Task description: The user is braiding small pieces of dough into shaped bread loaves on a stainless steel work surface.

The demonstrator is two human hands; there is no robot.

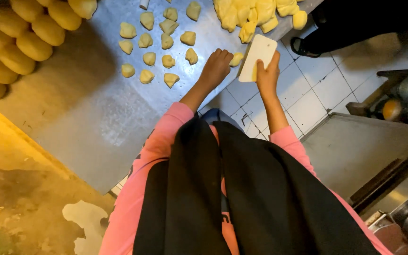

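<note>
My right hand (267, 73) grips a white plastic dough scraper (258, 56) by its lower edge, held upright over the edge of the steel table (95, 108). My left hand (216, 66) rests knuckles-up on the table, touching a small yellow dough piece (236, 59). Several cut dough pieces (159, 45) lie in rows just left of that hand. A larger heap of yellow dough chunks (246, 14) sits at the table's far edge, above the scraper.
Round shaped dough balls (22, 40) are lined up at the top left. A yellowish board (20, 198) lies at the lower left. White floor tiles (308, 89) show on the right, with another person's dark shoe (303, 47) and metal equipment (402, 104).
</note>
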